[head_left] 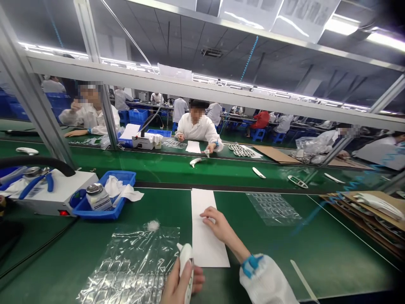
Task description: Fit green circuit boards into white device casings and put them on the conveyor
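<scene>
My left hand (pixel 179 280) is wrapped round a white handheld device (pixel 186 257) with a narrow tip, upright at the bottom centre. Over the white paper sheet (pixel 205 249), my right hand (pixel 215 221) hovers or rests with its fingers bent and thumb near the index finger; whether anything small is between them cannot be made out. A blue band (pixel 252 265) circles the right wrist. Left of the device lies a clear plastic sheet with pockets (pixel 133 270), partly behind my left hand.
At the left are a blue tray (pixel 109 214) with a jar and white cloths, and a white box (pixel 53 196) with blue pliers. Another pocketed sheet (pixel 274 207) and stacked cardboard (pixel 373 223) lie right. Beyond, white parts sit on a green belt (pixel 228 169); a person (pixel 199 128) works opposite.
</scene>
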`<act>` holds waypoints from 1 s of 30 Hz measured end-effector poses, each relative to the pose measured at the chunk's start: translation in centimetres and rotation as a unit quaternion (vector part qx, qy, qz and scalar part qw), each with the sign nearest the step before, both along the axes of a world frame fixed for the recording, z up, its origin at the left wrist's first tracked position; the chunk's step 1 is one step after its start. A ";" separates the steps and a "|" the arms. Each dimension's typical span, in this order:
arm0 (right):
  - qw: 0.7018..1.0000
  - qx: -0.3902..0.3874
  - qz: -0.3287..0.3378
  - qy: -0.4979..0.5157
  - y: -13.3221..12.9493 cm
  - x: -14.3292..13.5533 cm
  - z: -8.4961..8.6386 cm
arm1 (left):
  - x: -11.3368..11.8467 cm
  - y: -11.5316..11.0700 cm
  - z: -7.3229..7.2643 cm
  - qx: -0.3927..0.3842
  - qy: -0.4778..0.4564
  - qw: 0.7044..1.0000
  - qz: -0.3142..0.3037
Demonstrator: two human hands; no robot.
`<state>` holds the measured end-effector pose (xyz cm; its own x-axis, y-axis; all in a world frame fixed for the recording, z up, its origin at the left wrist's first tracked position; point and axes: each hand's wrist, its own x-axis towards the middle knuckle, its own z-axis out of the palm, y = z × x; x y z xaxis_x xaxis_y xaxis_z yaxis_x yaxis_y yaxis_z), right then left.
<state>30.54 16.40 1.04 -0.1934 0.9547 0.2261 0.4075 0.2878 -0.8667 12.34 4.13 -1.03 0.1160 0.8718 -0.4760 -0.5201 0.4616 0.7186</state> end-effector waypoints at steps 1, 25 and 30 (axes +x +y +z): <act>1.000 -0.002 0.001 -0.006 1.3 -0.1 -0.5 | 0.5 0.7 0.0 -0.003 -0.019 1.000 0.008; 0.999 -0.012 -0.043 -0.012 4.2 -0.7 -3.3 | 1.7 3.1 -1.9 -0.016 -0.042 0.999 0.010; 0.999 -0.026 -0.026 0.035 2.1 -2.0 -0.5 | 1.0 2.8 -0.2 0.009 -0.053 0.998 0.017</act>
<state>28.58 18.53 0.55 -0.1284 0.9738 0.1877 0.3591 0.2221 -0.9065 13.29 6.97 -1.28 0.1347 0.8842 -0.4473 -0.6091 0.4299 0.6665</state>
